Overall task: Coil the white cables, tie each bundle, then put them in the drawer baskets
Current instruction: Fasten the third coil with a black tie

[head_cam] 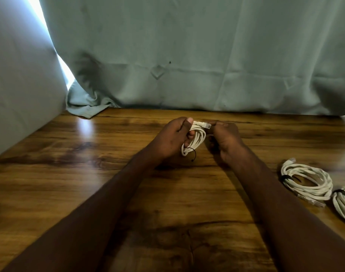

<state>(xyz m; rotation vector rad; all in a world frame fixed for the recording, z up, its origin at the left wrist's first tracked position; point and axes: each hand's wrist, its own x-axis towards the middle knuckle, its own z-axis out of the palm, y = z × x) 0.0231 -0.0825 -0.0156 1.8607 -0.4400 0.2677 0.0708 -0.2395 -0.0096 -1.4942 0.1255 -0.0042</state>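
A small coil of white cable (195, 139) is held above the wooden table (69, 173), just above the middle of the frame, between the two hands. The left hand (172, 139) is wrapped round the left side of the coil, its thumb laid over the top and its fingers curled through the loops, so the bundle is gripped there. The right hand (225, 138) lies directly to the right of the coil; its fingertips appear to pinch the clear plug end (206, 125), which juts out at the coil's upper right. The long axis of the coil runs from upper right to lower left in the frame, and a thin black tie (193, 154) hangs loosely round its lower end, near the heel of the left hand and below the right hand's fingers. Whether the tie is already fastened cannot be told. The step in hand is judged to be the tying of this bundle: since the coil is pinned by the left hand, the tie would most readily be reached by the right hand, down and to the left of its present grip. At the lower right of the frame two further coiled bundles (307, 181) (344, 205) lie on the table, each banded in black. No drawer baskets are in view.
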